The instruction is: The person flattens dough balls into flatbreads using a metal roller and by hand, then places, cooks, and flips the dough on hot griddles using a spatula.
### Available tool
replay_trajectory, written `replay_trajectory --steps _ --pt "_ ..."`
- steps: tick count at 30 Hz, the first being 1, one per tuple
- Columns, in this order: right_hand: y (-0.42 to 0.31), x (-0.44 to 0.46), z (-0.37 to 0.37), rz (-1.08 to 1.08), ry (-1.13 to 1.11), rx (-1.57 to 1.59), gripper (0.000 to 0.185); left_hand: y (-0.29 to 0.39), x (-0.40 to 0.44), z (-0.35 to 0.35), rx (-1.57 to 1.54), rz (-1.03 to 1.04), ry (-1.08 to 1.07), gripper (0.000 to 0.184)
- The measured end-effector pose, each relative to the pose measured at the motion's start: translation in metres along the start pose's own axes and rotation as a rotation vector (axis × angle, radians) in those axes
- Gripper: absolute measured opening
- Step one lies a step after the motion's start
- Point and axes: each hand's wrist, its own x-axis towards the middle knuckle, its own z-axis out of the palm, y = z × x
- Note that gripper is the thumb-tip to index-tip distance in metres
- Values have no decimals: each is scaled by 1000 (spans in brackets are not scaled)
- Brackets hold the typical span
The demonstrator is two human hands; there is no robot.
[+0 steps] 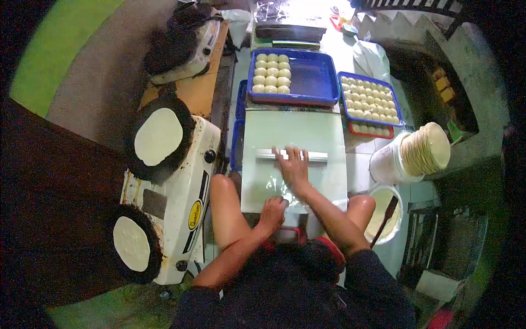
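My right hand (294, 169) lies across a silver rolling pin (315, 157), its fingers spread over the bar. The pin rests crosswise on a pale, shiny work board (296, 129). At the board's near edge, my left hand (272, 213) is closed with the fingers curled; what it may hold is hidden. Glossy reflections on the board between the hands make it unclear whether a thin dough sheet lies there. Beyond the board, a blue tray (312, 74) holds rows of round dough balls (272, 72) on its left side.
To the left, a white two-burner stove (192, 181) carries flat dough rounds (159, 137) on dark griddles. Another blue-rimmed tray (372, 118) of dough balls stands right. Nearby are stacked flatbreads (422, 153) on a white bucket (386, 159) and a tub (395, 233) with a brush (388, 216).
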Motion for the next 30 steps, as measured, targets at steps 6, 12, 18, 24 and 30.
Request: replay_trajectory --steps 6,12,18,24,30 --pt "6 -4 7 11 -87 5 63 -4 -2 6 37 29 14 23" --pt "0 18 -4 122 -66 147 55 -4 -9 12 2 19 -11 21" --pt "21 21 14 245 19 279 63 -7 2 6 43 76 63 18" --pt "9 3 15 248 -125 209 56 -6 0 -2 8 112 109 22" --pt "22 5 6 377 -106 347 46 -11 7 12 30 51 12 26"
